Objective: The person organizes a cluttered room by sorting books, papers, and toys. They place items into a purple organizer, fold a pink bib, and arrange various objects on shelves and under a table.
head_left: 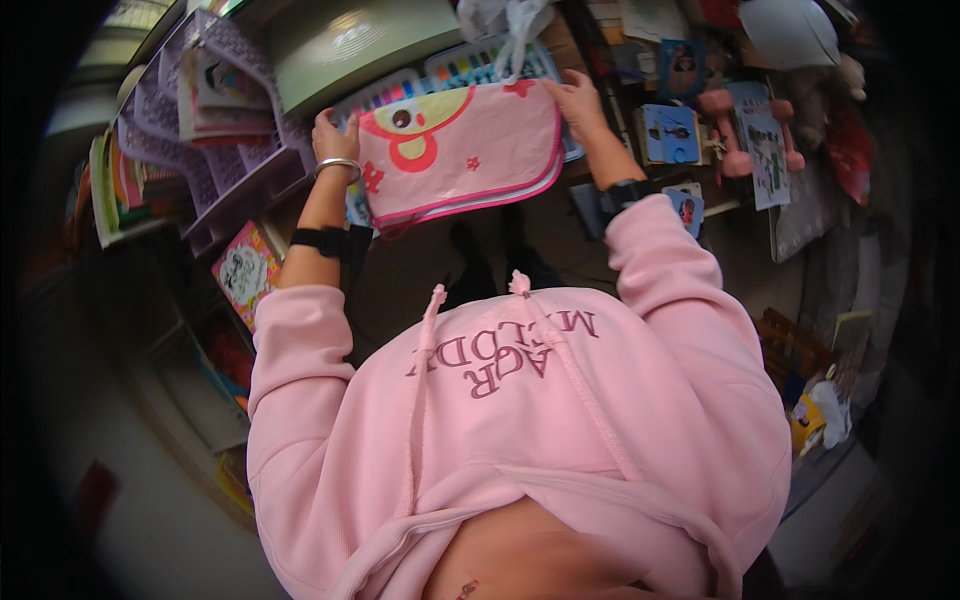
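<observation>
A pink folded sheet with a cartoon animal print and magenta edging (470,155) spans the space between my two hands, its lower edge hanging toward me. My left hand (336,138) grips its left upper corner, thumb on top. At the opposite upper corner, my right hand (582,108) pinches the pink sheet between thumb and fingers. Just beyond it lies an opened case of coloured markers (437,80), partly covered by the sheet. A crumpled clear plastic bag (510,30) rests over the case's far edge.
To the left stands a purple plastic rack (225,190) holding papers and booklets. On the right are pink dumbbells (725,130), a blue card (670,135) and a white rounded object (790,35). A pale green panel (360,45) borders the far side.
</observation>
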`<act>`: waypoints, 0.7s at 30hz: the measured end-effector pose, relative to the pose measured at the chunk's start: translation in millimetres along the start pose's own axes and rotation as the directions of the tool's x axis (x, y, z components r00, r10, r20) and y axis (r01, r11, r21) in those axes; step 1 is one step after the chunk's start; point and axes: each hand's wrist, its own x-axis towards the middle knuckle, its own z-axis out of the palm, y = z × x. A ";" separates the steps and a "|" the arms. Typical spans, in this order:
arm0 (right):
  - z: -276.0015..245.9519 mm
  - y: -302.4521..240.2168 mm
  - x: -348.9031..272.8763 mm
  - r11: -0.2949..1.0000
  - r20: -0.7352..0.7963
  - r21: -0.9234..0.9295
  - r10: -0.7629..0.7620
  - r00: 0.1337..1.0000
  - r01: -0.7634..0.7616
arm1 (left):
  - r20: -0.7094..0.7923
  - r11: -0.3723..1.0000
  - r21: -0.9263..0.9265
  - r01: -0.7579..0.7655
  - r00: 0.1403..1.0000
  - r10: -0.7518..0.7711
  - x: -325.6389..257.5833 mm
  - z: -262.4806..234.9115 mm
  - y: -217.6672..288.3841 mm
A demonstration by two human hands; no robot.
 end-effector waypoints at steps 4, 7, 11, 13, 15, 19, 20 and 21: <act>-11.8 -8.7 -34.3 0.978 0.031 -0.169 0.125 0.992 -0.118 | 0.412 0.967 0.245 0.073 0.895 -0.172 -75.1 -73.0 4.7; -17.0 -2.6 -66.2 0.932 0.055 -0.278 0.257 0.965 -0.233 | 0.672 0.812 -0.021 0.584 0.609 -0.421 -125.6 -89.5 14.3; -25.9 8.9 -78.1 0.906 0.187 -0.303 0.359 0.914 -0.294 | 0.657 0.604 -0.252 0.757 0.591 -0.467 -137.0 -60.4 11.8; -31.3 11.2 -73.4 0.936 0.238 -0.259 0.300 0.924 -0.238 | 0.638 0.553 -0.358 0.752 0.630 -0.443 -137.9 -43.7 -1.8; -34.6 11.0 -69.8 0.953 0.322 -0.214 0.277 0.905 -0.216 | 0.627 0.522 -0.429 0.737 0.659 -0.415 -141.0 -32.8 -20.0; -35.6 5.9 -72.6 0.899 0.294 -0.427 0.239 0.925 -0.096 | 0.491 0.693 -0.344 0.634 0.750 -0.443 -145.8 -25.2 -40.2; -35.6 4.2 -73.6 0.843 0.359 -0.531 0.126 0.925 0.091 | 0.403 0.798 -0.330 0.504 0.840 -0.363 -146.9 -24.7 -38.9; -34.2 4.2 -76.2 0.741 0.392 -0.636 0.067 0.918 0.218 | 0.361 0.869 -0.257 0.422 0.877 -0.319 -146.9 -25.1 -36.1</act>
